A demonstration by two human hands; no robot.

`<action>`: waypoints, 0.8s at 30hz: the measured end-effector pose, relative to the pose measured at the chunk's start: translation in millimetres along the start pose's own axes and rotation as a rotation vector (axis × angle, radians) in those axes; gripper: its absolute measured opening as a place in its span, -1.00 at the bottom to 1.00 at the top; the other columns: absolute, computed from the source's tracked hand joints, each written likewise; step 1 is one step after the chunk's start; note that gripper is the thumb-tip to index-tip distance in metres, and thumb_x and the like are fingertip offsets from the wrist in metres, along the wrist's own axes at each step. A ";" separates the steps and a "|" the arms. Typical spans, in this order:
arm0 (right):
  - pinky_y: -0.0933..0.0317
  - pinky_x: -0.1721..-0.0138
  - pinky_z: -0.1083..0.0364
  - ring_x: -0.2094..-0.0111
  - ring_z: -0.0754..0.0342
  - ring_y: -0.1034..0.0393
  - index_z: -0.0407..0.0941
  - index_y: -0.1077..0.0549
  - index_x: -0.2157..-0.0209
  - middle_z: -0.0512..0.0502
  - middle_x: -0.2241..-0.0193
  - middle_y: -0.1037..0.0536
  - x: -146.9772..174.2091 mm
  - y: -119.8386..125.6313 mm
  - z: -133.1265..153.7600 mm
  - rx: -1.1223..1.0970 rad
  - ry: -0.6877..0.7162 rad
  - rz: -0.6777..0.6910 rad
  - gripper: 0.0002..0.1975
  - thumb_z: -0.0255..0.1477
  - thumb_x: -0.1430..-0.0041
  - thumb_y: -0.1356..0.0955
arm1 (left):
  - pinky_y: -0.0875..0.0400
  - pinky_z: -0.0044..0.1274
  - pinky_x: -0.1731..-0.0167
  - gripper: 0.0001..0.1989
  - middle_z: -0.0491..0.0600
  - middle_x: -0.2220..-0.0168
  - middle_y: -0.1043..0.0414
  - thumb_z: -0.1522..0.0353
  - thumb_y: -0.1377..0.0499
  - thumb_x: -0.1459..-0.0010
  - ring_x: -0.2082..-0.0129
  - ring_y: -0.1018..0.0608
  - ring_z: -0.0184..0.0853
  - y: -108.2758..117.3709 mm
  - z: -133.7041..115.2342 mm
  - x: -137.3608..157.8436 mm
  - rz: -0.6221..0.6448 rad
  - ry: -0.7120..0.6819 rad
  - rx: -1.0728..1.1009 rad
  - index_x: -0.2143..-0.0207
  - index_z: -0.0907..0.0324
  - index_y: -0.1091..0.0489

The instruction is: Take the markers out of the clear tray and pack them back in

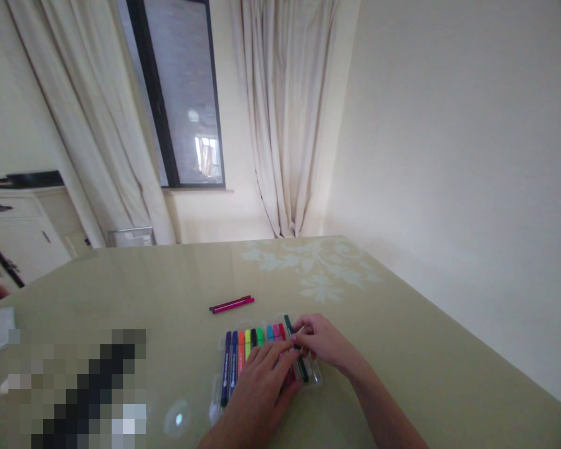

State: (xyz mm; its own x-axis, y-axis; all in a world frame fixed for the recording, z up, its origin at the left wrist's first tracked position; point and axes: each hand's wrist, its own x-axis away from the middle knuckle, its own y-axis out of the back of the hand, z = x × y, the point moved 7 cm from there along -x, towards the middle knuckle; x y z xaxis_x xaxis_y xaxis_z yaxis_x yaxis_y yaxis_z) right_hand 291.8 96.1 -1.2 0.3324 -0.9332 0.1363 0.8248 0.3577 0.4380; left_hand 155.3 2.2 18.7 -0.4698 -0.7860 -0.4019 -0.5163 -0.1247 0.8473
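A clear plastic marker case (316,378) lies on the table, with a row of coloured markers in it, among them a purple marker (225,368), an orange marker (241,352) and a light green marker (260,335). My left hand (268,374) rests across the row, its fingers stretched to the right and covering the middle markers. At the right end of the case, my right hand (318,340) has its fingers closed around a dark green marker (288,324), which sits slightly tilted. The fingertips of both hands meet near this marker.
Two more markers, dark red and magenta (234,305), lie side by side beyond the case. The glass-topped table (159,280) meets a wall on the right. Curtains and a window stand behind it, a white cabinet (23,227) at the left. A blurred patch hides the lower left.
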 end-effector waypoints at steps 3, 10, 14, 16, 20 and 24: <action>-0.22 0.54 0.21 0.58 0.14 -0.44 -0.15 -0.48 0.38 0.03 0.59 -0.55 3.0 -4.7 2.1 0.138 -0.036 -0.111 -0.91 -0.58 -0.03 -0.43 | -0.37 -0.27 -0.17 -0.53 -0.09 -0.20 -0.44 0.39 -0.26 -0.25 -0.18 -0.44 -0.16 -3.4 -3.1 0.4 0.039 -0.032 -0.014 -0.19 -0.07 -0.36; -0.13 0.55 0.21 0.62 0.18 -0.38 -0.12 -0.46 0.46 0.07 0.63 -0.52 0.4 -9.3 -1.0 0.273 -0.076 -0.127 -0.89 -0.57 -0.04 -0.46 | -0.40 -0.34 -0.11 -0.75 -0.14 -0.05 -0.55 0.34 -0.21 -0.31 -0.06 -0.52 -0.23 -2.4 -5.1 -1.1 0.081 0.007 0.015 -0.02 -0.07 -0.49; -0.12 0.48 0.20 0.49 0.13 -0.43 -0.13 -0.49 0.50 0.03 0.57 -0.56 -0.9 -4.3 -1.6 0.341 -0.044 -0.167 -0.88 -0.54 0.02 -0.49 | -0.43 -0.38 -0.10 -0.78 -0.13 -0.02 -0.57 0.24 -0.16 -0.35 -0.04 -0.54 -0.24 5.1 -2.0 -5.3 0.106 0.002 0.106 0.00 -0.10 -0.52; -0.13 0.46 0.19 0.47 0.12 -0.44 -0.14 -0.50 0.50 0.01 0.56 -0.57 -1.1 -3.6 -0.3 0.312 -0.027 -0.156 -0.89 -0.52 -0.01 -0.49 | -0.43 -0.40 -0.11 -0.75 -0.11 -0.03 -0.58 0.21 -0.11 -0.38 -0.05 -0.55 -0.25 16.3 20.7 -6.6 0.017 0.064 0.149 0.00 -0.09 -0.54; -0.13 0.42 0.17 0.48 0.13 -0.42 -0.14 -0.51 0.47 0.00 0.57 -0.57 0.0 -3.1 8.8 0.294 0.020 -0.190 -0.85 -0.46 -0.19 -0.41 | -0.36 -0.24 -0.18 -0.58 0.05 -0.11 -0.53 0.29 0.10 -0.43 -0.13 -0.50 -0.17 44.9 104.3 8.3 -0.271 0.328 -0.002 -0.10 0.08 -0.50; -0.10 0.40 0.14 0.43 0.10 -0.41 -0.14 -0.51 0.47 -0.03 0.51 -0.58 1.9 -8.0 20.1 0.335 0.070 -0.215 -0.82 -0.41 -0.23 -0.40 | -0.35 -0.15 -0.09 -0.48 0.09 -0.21 -0.44 0.44 0.16 -0.38 -0.17 -0.41 -0.07 43.9 161.5 28.7 -0.147 0.539 -0.272 -0.30 0.09 -0.30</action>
State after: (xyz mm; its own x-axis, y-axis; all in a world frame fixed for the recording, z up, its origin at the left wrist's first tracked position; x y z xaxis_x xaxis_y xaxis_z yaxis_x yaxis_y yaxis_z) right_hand 276.7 90.8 13.4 0.2084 -0.9770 -0.0455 0.6879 0.1134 0.7168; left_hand 3.6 72.0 -11.7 0.0565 -0.9352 -0.3497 -0.3143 -0.3491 0.8828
